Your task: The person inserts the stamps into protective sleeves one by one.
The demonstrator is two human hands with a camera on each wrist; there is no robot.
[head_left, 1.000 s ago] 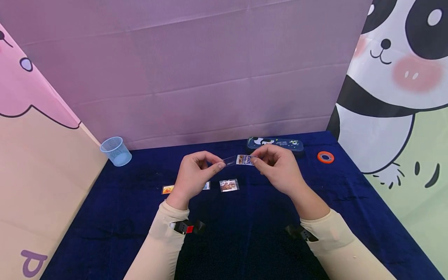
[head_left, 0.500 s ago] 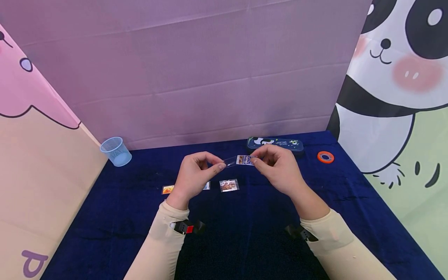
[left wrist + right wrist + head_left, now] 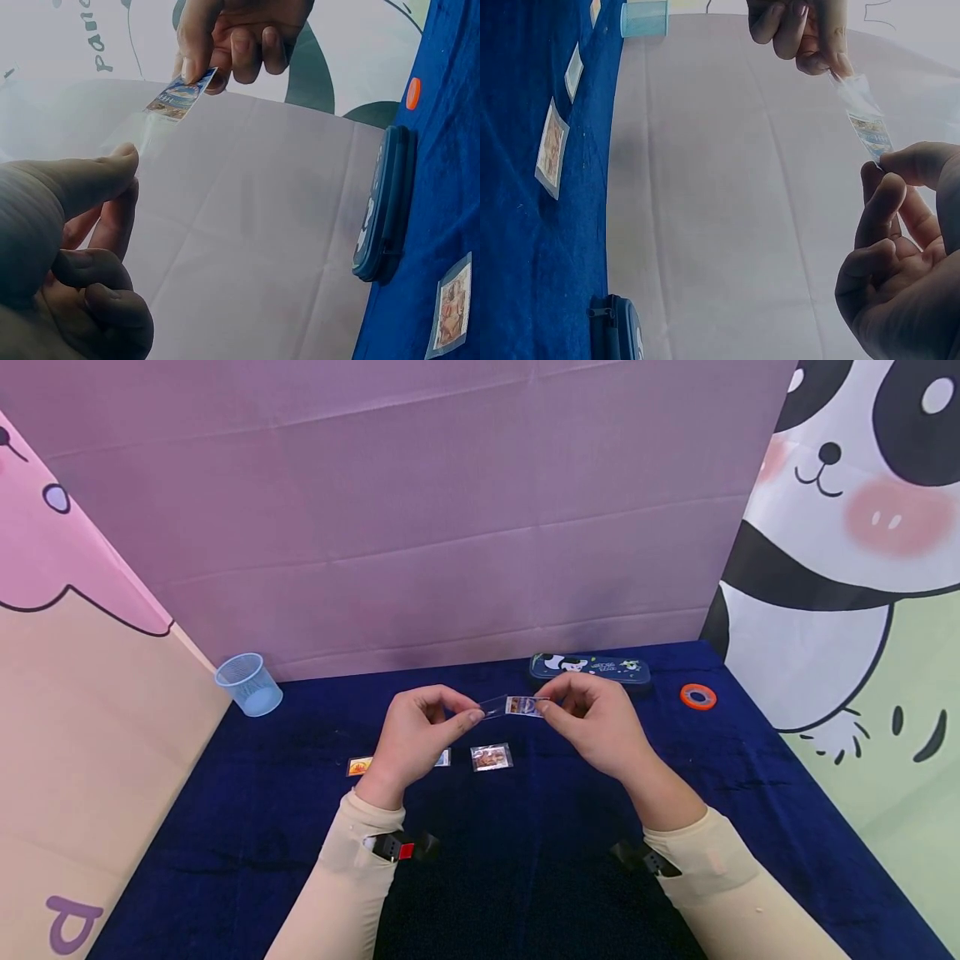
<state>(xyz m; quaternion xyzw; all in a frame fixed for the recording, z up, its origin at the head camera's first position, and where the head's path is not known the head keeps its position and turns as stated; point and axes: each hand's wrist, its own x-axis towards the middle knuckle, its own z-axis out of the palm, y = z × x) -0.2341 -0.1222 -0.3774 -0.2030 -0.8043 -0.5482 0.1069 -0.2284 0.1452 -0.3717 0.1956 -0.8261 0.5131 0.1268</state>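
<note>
Between thumb and fingertips, my left hand [image 3: 423, 731] pinches a clear plastic card sleeve [image 3: 492, 706]. My right hand [image 3: 596, 718] pinches the right end of a small printed card [image 3: 522, 706]. The card's left end meets the sleeve's open edge; how far it reaches inside is too small to tell. In the left wrist view the card [image 3: 178, 97] shows a blue and brown picture. Both are held above the table. Below them lies a sleeved card with a brownish picture [image 3: 492, 757]. Farther left, an orange card [image 3: 359, 766] and a bluish card [image 3: 444, 758] are partly hidden by my left hand.
A dark blue pencil case [image 3: 588, 669] with a panda print lies behind my right hand. To its right is an orange tape roll [image 3: 698, 697]. A light blue mesh cup [image 3: 249, 685] stands at the back left. Dark blue cloth [image 3: 517, 877] covers the table.
The card in my right hand has shifted very slightly down and left against the sleeve, and my right fingers have dipped a little. My left hand stays where it was.
</note>
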